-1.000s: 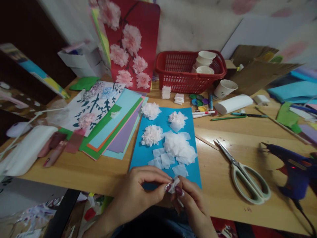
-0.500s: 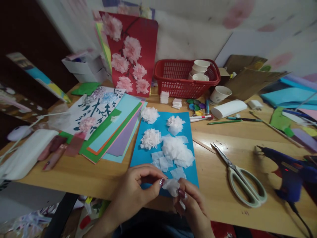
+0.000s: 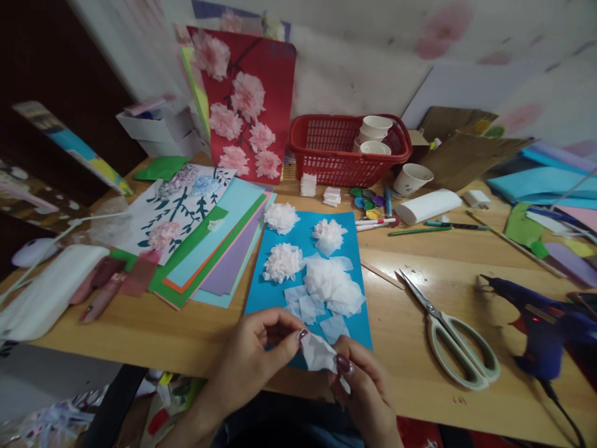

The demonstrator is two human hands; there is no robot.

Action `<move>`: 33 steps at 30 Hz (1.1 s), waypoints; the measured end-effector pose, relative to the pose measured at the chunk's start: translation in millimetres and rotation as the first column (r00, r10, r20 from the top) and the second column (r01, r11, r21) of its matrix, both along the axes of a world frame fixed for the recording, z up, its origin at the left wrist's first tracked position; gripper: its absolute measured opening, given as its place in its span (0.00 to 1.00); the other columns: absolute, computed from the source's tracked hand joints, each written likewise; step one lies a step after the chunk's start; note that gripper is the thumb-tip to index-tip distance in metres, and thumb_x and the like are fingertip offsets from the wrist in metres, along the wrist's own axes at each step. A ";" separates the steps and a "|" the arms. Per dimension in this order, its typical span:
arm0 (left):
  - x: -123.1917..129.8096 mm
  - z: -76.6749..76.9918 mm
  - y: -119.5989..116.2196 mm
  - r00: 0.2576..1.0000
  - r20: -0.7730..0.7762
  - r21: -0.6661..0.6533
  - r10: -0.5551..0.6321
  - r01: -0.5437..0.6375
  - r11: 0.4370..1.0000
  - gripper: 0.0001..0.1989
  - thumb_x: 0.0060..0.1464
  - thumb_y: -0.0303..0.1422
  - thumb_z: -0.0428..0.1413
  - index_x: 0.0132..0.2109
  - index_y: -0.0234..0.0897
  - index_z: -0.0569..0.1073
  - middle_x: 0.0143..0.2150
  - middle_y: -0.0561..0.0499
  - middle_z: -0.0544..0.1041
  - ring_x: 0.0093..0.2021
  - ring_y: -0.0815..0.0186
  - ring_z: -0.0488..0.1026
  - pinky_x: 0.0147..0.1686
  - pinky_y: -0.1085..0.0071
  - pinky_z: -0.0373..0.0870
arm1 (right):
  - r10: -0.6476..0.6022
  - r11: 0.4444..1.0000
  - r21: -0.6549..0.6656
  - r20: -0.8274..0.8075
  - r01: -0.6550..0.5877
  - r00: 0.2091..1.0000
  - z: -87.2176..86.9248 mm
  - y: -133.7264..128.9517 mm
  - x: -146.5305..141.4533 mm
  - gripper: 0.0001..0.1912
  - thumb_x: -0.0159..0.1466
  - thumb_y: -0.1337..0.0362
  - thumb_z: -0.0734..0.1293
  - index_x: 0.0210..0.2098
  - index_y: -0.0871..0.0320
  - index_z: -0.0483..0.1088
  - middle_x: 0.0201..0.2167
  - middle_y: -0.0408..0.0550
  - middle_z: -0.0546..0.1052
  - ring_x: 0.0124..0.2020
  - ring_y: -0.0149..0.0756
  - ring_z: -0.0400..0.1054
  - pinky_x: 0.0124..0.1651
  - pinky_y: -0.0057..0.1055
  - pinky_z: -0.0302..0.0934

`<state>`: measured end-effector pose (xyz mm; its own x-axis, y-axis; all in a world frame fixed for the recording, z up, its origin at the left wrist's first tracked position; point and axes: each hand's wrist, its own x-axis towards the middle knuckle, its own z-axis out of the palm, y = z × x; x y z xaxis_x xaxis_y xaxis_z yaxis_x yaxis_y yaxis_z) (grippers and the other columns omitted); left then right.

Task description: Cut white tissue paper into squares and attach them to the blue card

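Between my hands is a small piece of white tissue paper (image 3: 318, 353), stretched over the near edge of a blue sheet (image 3: 254, 305). My left hand (image 3: 259, 354) pinches its left corner between thumb and finger. The opposite end is gripped by my right hand (image 3: 361, 379), with a bit of tissue poking out below its fingers. On the blue sheet lie several ruffled tissue flowers, one of them at the left middle (image 3: 283, 262). Beside them is a loose heap of tissue squares (image 3: 332, 283). A few flat squares (image 3: 305, 303) lie closest to my hands.
To the right are scissors (image 3: 448, 336) and a blue glue gun (image 3: 532, 317) with a cord. Coloured paper sheets (image 3: 209, 249) are stacked at the left. Behind stand a red basket (image 3: 345, 158) with paper cups and a red card (image 3: 275, 68) bearing pink flowers.
The tissue piece has been spread flatter between my fingers; before, it was more bunched. My hands have stayed nearly in place. The view has shifted slightly.
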<state>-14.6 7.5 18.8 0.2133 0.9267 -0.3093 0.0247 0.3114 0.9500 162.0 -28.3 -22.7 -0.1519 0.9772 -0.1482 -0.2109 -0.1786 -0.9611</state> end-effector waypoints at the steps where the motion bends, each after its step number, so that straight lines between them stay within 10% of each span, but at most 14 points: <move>1: -1.7 -0.9 0.7 1.000 0.021 -0.019 0.007 -0.007 1.000 0.06 0.54 0.34 0.60 0.35 0.36 0.77 0.34 0.49 0.80 0.36 0.64 0.76 0.38 0.70 0.72 | -0.004 1.000 -0.003 -0.010 0.004 1.000 0.1 -0.1 0.1 0.24 0.66 0.47 0.63 0.22 0.57 0.69 0.14 0.40 0.63 0.16 0.28 0.54 0.19 0.27 0.44; 11: -2.0 -1.8 2.9 0.999 0.025 -0.041 0.027 -0.026 0.999 0.08 0.54 0.36 0.60 0.35 0.35 0.76 0.32 0.49 0.79 0.34 0.65 0.75 0.36 0.71 0.72 | 0.020 1.000 0.018 0.085 -0.022 0.996 6.2 3.4 -1.5 0.25 0.66 0.45 0.60 0.21 0.56 0.64 0.16 0.40 0.62 0.18 0.31 0.55 0.21 0.28 0.46; 20: 13.7 7.3 -8.5 0.961 -0.267 0.379 0.065 0.042 0.924 0.04 0.54 0.27 0.59 0.33 0.40 0.76 0.41 0.49 0.77 0.45 0.62 0.75 0.47 0.67 0.70 | -0.007 0.979 0.198 0.255 -0.046 0.967 14.6 9.1 -7.4 0.23 0.67 0.47 0.61 0.25 0.55 0.71 0.20 0.41 0.64 0.22 0.34 0.57 0.24 0.28 0.52; 33: 7.0 2.1 -4.8 0.952 -0.307 0.295 0.012 0.083 0.952 0.03 0.57 0.33 0.58 0.36 0.40 0.71 0.46 0.49 0.75 0.48 0.62 0.72 0.46 0.69 0.68 | 0.057 0.990 0.112 0.215 -0.083 0.975 13.1 9.1 -7.1 0.18 0.69 0.53 0.62 0.28 0.57 0.71 0.19 0.39 0.63 0.21 0.29 0.56 0.23 0.24 0.50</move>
